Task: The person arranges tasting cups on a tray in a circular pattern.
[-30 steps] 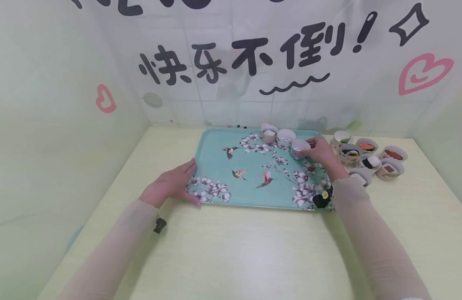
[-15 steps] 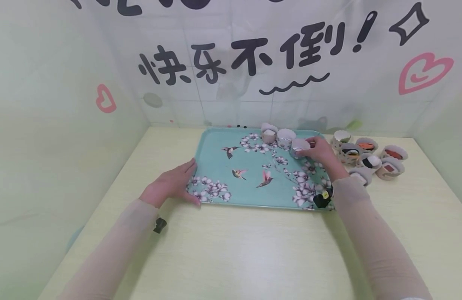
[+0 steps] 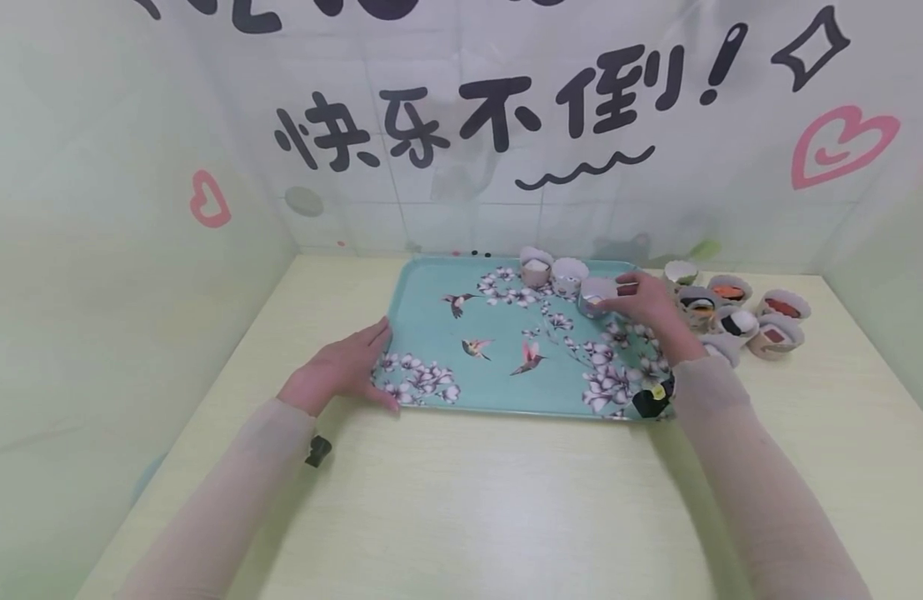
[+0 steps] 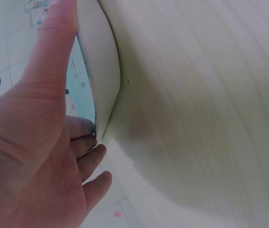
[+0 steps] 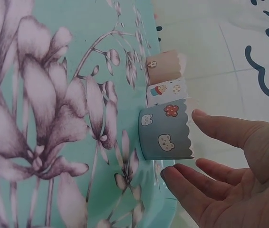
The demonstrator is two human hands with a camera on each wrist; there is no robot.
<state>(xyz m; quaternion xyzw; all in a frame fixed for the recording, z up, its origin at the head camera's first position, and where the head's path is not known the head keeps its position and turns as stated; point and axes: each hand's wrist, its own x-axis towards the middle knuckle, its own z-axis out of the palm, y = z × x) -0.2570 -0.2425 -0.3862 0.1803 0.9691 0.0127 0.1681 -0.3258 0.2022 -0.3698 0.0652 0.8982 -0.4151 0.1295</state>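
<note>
Left hand, head view: the left hand [image 3: 345, 364] lies spread along the left edge of the tray [image 3: 427, 342], thumb at the near corner.
Right hand: the right hand [image 3: 649, 305] has its fingers parted, just beside the blue-grey cup [image 3: 591, 305].
Tray's far side: tan cup [image 3: 532, 276], white cup [image 3: 569, 287] and blue-grey cup in a row.
Table's right: seven visible cups [image 3: 772, 348] cluster on the table [image 3: 461, 508], off the tray.
Progress: three placed, by the look of it; seven seem left.
Left wrist view: fingers at the tray's outer edge, pinching nothing.
Right wrist view: blue-grey cup sits on the tray, apparently ungripped; thumb contact, cannot tell.
</note>
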